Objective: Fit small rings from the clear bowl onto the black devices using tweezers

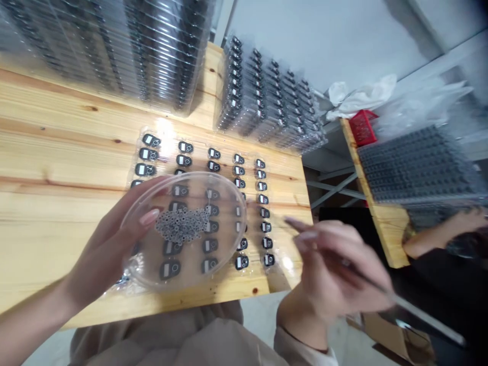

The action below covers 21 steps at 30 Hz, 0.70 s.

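My left hand (110,239) grips the rim of a round, clear plastic dish (224,254), thumb over the edge. A heap of small grey rings (183,224) lies in the dish. Beneath the dish, a clear tray on the wooden table holds rows of small black oval parts (266,227) with white labels; the dish covers some of them. To the right of the dish, my right hand (339,269) is closed round a slim pen-like tool (415,310), its tip pointing left. The hand and tool are blurred by motion.
Tall stacks of clear trays (152,51) stand at the back left, with another stack (267,96) behind the dish. On a second wooden table (387,234) to the right are a red basket (363,127) and more stacked trays (423,165). Another person's arm (446,234) rests there.
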Motion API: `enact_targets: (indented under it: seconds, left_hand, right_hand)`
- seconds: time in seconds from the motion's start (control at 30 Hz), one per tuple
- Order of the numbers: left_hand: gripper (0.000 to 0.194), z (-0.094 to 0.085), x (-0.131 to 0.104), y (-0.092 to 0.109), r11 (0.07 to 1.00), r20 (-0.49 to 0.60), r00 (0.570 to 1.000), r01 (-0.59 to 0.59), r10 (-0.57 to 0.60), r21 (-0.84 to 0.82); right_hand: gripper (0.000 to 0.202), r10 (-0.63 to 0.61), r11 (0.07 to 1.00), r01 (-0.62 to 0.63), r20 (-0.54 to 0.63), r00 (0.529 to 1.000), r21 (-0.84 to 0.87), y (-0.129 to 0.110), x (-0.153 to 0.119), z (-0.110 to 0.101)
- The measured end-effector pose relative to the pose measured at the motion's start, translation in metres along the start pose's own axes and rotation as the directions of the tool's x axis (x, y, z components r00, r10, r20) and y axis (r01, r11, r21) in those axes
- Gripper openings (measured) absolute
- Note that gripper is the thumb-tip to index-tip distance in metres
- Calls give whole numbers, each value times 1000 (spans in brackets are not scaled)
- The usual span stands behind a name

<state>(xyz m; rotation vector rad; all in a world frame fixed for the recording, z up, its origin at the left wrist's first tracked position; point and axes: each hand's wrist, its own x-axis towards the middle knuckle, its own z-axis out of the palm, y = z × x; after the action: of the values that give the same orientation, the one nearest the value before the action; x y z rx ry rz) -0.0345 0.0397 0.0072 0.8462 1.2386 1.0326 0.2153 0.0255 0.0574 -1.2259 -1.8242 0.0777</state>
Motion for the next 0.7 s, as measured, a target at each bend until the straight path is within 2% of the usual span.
enact_targets:
  seconds: [0.07,0.1,0.13,0.23,0.3,0.4,0.57,0.7]
  left_hand:
    - [44,1,1,0,1000,-22,1000,12,-12,1]
    - [45,1,1,0,1000,-26,1000,9,-9,-4]
    - [45,1,1,0,1000,-33,999,5,-6,-14]
    - [44,3,4,0,999,-56,998,18,-20,-37]
    - [48,3,5,0,998,-70,996,50,-52,-37]
    - [52,2,5,1,996,-73,994,79,-81,-32]
    - [52,-3,4,1,986,-72,985,151,-156,-75]
    - [55,-3,5,1,985,-72,984,159,-163,-64]
  right_hand:
    - [18,84,996,-77,-253,964,38,29,10,-3]
    - [10,103,995,-103,-307,946,14,47,15,-2]
    - [4,144,988,-152,-306,941,-3,67,20,-1]
    - [16,297,943,-320,-200,934,-92,122,29,7]
    - [19,338,929,-354,-141,930,-111,148,31,15]
    - [19,346,928,-355,-88,934,-114,165,31,25]
    - [18,340,932,-340,-24,940,-126,169,29,35]
    - [19,332,935,-331,-14,943,-130,173,27,39]
